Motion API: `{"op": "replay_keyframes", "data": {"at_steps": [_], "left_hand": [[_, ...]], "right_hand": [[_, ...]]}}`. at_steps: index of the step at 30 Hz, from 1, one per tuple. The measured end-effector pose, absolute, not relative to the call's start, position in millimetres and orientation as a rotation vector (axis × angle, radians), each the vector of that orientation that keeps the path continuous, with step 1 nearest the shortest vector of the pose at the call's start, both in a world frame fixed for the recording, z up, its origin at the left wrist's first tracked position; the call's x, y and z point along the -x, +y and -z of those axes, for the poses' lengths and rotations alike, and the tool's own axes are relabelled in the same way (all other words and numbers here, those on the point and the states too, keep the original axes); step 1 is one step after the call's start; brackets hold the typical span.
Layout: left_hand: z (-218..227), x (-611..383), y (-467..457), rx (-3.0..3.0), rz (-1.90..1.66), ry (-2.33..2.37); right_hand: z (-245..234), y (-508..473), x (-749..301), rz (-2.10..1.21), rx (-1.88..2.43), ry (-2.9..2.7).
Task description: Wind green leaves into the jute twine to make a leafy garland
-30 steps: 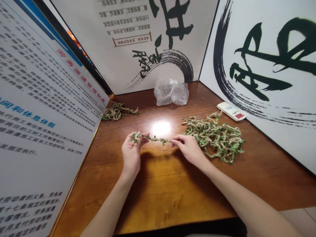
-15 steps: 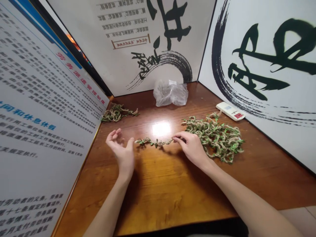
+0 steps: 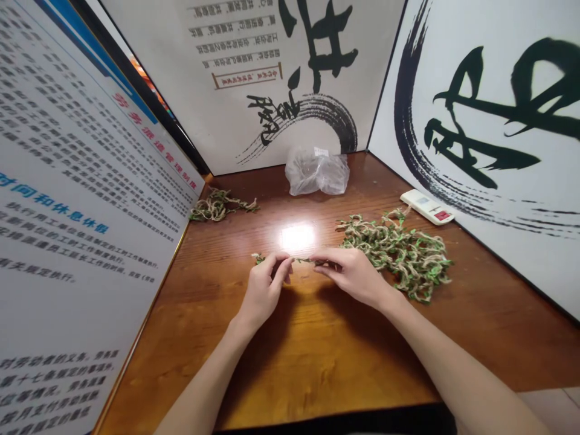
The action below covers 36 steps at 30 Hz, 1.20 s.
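Observation:
A short length of leafy twine (image 3: pixel 301 260) stretches between my two hands, just over the wooden table. My left hand (image 3: pixel 267 284) pinches it near its middle, and a green leafy end sticks out to the left past the fingers. My right hand (image 3: pixel 351 270) grips the other end between thumb and fingers, which partly hide it. Right behind that hand lies a large tangled heap of leafy twine (image 3: pixel 408 257), tan cord with small green leaves.
A smaller twine bundle (image 3: pixel 220 205) lies at the table's back left. A crumpled clear plastic bag (image 3: pixel 317 172) sits at the back. The white remote control (image 3: pixel 426 206) rests by the right panel. Printed panels (image 3: pixel 254 139) wall the wooden table (image 3: pixel 317 356) on three sides.
My left hand, open beside the twine's left end before, has moved right and closed on the twine. My right hand keeps its hold. The view has shifted slightly.

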<state>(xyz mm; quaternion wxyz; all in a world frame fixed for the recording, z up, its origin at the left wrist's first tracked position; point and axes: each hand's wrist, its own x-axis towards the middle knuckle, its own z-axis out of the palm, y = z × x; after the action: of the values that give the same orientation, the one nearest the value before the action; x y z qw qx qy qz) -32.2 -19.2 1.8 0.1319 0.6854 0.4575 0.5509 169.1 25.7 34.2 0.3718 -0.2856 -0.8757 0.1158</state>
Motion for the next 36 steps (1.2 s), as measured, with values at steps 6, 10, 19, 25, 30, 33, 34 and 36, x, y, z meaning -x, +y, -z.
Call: {"op": "replay_keyframes", "data": {"at_steps": [6, 10, 19, 25, 30, 33, 34, 36], "left_hand": [[-5, 32, -21, -1.741, -1.698, 1.195], [-5, 30, -22, -1.781, -1.669, 1.122], [-1, 18, -23, -1.974, -1.544, 0.975], [5, 16, -19, -1.795, -1.586, 1.011], [8, 18, -17, -1.910, -1.641, 1.136], [9, 18, -16, -2.055, -1.678, 1.160], [9, 18, -15, -2.117, -1.700, 1.165], [8, 20, -14, -2.239, -1.763, 1.212]], "right_hand": [[-39, 35, -178, -0.326, 0.883, -2.097], [-36, 32, -174, -0.420, 0.911, -1.979], [-23, 20, -154, -0.789, 0.802, -1.927], [-26, 19, -152, -1.037, 0.707, -1.928], [-29, 19, -153, -1.079, 0.723, -1.989], [-27, 21, -153, -1.070, 0.718, -1.943], [-26, 22, -153, -1.079, 0.722, -1.928], [-25, 24, -154, -1.133, 0.756, -1.911]]}}
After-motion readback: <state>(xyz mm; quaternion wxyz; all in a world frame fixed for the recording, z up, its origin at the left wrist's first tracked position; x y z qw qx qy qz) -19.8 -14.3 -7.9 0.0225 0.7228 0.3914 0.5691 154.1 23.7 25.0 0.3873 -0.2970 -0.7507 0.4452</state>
